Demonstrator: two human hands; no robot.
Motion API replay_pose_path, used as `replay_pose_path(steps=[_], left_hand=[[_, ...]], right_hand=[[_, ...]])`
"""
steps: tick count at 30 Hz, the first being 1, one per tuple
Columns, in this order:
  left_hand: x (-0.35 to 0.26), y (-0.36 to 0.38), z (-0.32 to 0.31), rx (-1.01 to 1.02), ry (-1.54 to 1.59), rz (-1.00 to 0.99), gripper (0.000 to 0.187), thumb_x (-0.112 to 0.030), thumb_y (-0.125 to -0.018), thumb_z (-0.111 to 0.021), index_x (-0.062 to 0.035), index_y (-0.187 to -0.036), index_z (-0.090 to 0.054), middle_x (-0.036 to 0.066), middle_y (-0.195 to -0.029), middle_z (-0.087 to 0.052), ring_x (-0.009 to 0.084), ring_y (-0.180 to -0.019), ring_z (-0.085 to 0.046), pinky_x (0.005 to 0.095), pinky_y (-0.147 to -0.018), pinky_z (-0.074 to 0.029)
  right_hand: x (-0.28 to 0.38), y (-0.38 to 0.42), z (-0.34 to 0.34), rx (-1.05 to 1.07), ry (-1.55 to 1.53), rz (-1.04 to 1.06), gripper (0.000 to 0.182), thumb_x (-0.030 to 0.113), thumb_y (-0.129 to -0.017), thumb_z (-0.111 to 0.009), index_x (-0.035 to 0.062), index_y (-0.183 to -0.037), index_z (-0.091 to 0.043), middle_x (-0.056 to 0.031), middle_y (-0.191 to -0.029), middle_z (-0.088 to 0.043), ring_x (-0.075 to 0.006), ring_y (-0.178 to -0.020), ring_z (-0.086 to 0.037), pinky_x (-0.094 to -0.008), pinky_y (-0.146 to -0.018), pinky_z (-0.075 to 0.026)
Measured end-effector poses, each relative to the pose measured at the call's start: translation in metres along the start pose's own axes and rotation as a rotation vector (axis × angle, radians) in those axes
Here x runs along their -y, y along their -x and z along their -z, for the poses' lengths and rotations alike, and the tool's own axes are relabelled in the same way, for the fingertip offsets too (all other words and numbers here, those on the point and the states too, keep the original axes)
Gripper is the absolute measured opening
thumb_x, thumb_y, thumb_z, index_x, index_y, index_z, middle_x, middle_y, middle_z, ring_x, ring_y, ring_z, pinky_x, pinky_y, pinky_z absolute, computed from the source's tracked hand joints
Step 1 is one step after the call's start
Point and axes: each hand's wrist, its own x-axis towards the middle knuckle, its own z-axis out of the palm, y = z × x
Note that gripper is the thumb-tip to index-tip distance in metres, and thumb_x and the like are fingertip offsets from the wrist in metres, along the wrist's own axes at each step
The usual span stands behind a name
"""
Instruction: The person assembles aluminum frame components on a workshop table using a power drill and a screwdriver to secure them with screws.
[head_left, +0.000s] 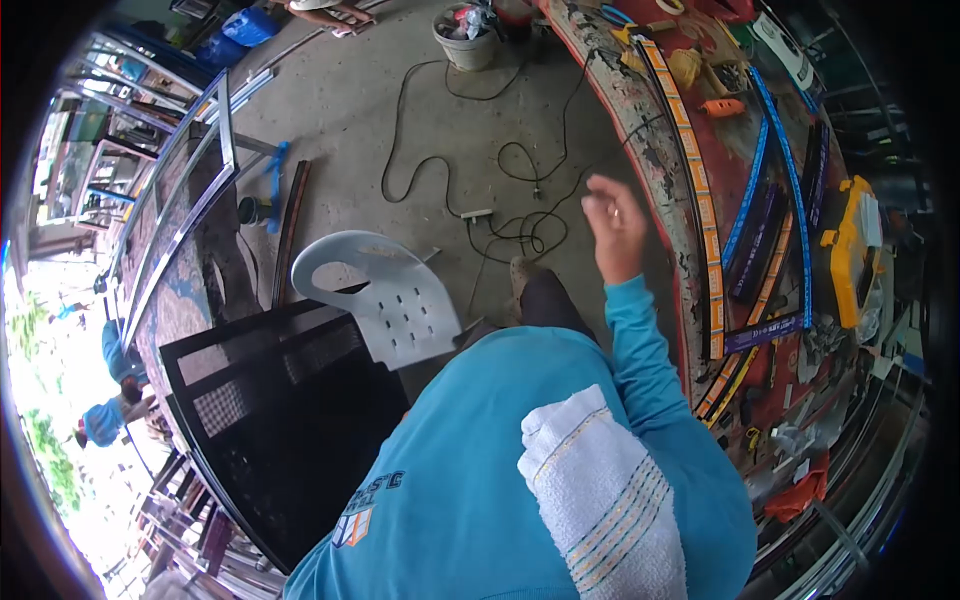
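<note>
My right hand (615,228) hangs over the concrete floor beside the red-topped workbench (655,185), its fingers loosely curled and apart. Nothing shows in it, and it touches nothing that I can see. Nearest on the bench are long strips with orange and black markings (690,180). Below the hand, a black cord (535,240) lies in loops with a white power strip (477,214). My left hand is out of view. In front of my body on the left stand a grey plastic chair (410,305) and a dark framed mesh panel (270,420).
Blue strips (800,220), an orange tool (722,107) and a yellow case (850,250) lie on the bench. A bucket (466,40) stands ahead on the floor. At left, a metal frame (190,200) rests on another bench. Another person (105,420) is at far left.
</note>
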Motion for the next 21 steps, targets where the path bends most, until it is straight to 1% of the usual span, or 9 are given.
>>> replay_pose_path(steps=[1,3,4,6,8,9,14,17,21], left_hand=[[-0.005,0.002,-0.006,-0.01,-0.004,0.012,0.045,-0.031,-0.095,-0.061,0.004,-0.123,-0.061,0.016,-0.114,-0.068,0.0247,-0.1,-0.066,0.0359,-0.086,-0.053],[-0.016,0.005,-0.016,-0.027,0.0,0.02,0.044,-0.031,-0.095,-0.061,0.0035,-0.122,-0.061,0.015,-0.113,-0.068,0.0248,-0.099,-0.067,0.0361,-0.085,-0.053],[-0.022,0.004,-0.021,-0.032,0.001,0.023,0.044,-0.03,-0.095,-0.061,0.0033,-0.122,-0.061,0.015,-0.113,-0.068,0.0248,-0.099,-0.067,0.0362,-0.084,-0.053],[-0.036,0.001,-0.029,-0.033,0.003,0.018,0.043,-0.03,-0.094,-0.061,0.0029,-0.122,-0.061,0.015,-0.113,-0.068,0.025,-0.098,-0.067,0.0364,-0.083,-0.053],[-0.053,-0.009,-0.033,-0.035,-0.001,0.008,0.042,-0.03,-0.094,-0.061,0.0024,-0.122,-0.06,0.015,-0.112,-0.068,0.0251,-0.098,-0.067,0.0367,-0.082,-0.054],[-0.063,-0.018,-0.035,-0.034,-0.005,0.0,0.042,-0.03,-0.094,-0.061,0.0022,-0.122,-0.06,0.015,-0.112,-0.068,0.0251,-0.097,-0.067,0.0368,-0.081,-0.054],[-0.134,-0.073,-0.036,-0.043,-0.018,-0.023,0.04,-0.029,-0.094,-0.061,0.0011,-0.121,-0.06,0.014,-0.111,-0.068,0.0254,-0.095,-0.067,0.0374,-0.078,-0.054],[-0.198,-0.123,-0.019,-0.035,-0.082,-0.043,0.039,-0.028,-0.094,-0.06,0.0004,-0.121,-0.06,0.013,-0.11,-0.068,0.0256,-0.094,-0.067,0.0378,-0.077,-0.054],[-0.316,-0.202,0.011,0.006,-0.248,-0.106,0.038,-0.028,-0.094,-0.06,-0.0004,-0.121,-0.06,0.013,-0.109,-0.068,0.0258,-0.093,-0.067,0.0382,-0.074,-0.054]], right_hand=[[0.032,-0.017,-0.006,0.087,-0.101,0.043,0.034,-0.002,-0.09,-0.057,0.0,-0.123,-0.057,-0.0118,-0.117,-0.059,-0.0153,-0.094,-0.059,-0.029,-0.08,-0.05],[0.124,-0.036,-0.017,0.264,-0.361,0.227,0.029,-0.002,-0.091,-0.053,-0.0014,-0.119,-0.059,-0.015,-0.109,-0.061,-0.0186,-0.092,-0.06,-0.0307,-0.081,-0.049],[0.17,-0.041,-0.02,0.377,-0.439,0.433,0.026,0.002,-0.091,-0.051,-0.0005,-0.116,-0.06,-0.0188,-0.104,-0.061,-0.0235,-0.089,-0.06,-0.034,-0.078,-0.05],[0.245,-0.037,-0.023,0.476,-0.499,0.637,0.019,0.009,-0.091,-0.051,0.0015,-0.108,-0.057,-0.0146,-0.098,-0.055,-0.0237,-0.081,-0.055,-0.0352,-0.069,-0.047],[0.296,-0.031,-0.025,0.468,-0.486,0.747,0.015,0.015,-0.09,-0.052,0.0034,-0.1,-0.055,-0.0103,-0.091,-0.049,-0.0238,-0.073,-0.05,-0.0364,-0.061,-0.044],[0.317,-0.035,-0.022,0.53,-0.524,0.817,0.014,0.013,-0.089,-0.053,0.003,-0.097,-0.055,-0.0106,-0.09,-0.05,-0.0234,-0.071,-0.05,-0.0355,-0.06,-0.044],[0.318,-0.076,0.004,0.644,-0.503,0.851,0.006,0.006,-0.083,-0.057,0.0008,-0.086,-0.059,-0.0118,-0.082,-0.056,-0.0212,-0.064,-0.054,-0.0309,-0.057,-0.047],[0.308,-0.113,0.023,0.605,-0.449,0.855,0.002,0.001,-0.08,-0.06,-0.0005,-0.079,-0.061,-0.0125,-0.078,-0.059,-0.02,-0.06,-0.056,-0.0282,-0.056,-0.049],[0.304,-0.164,0.054,0.483,-0.354,0.89,0.006,-0.005,-0.075,-0.064,-0.0023,-0.07,-0.064,-0.0135,-0.072,-0.063,-0.0182,-0.055,-0.058,-0.0246,-0.053,-0.051]])
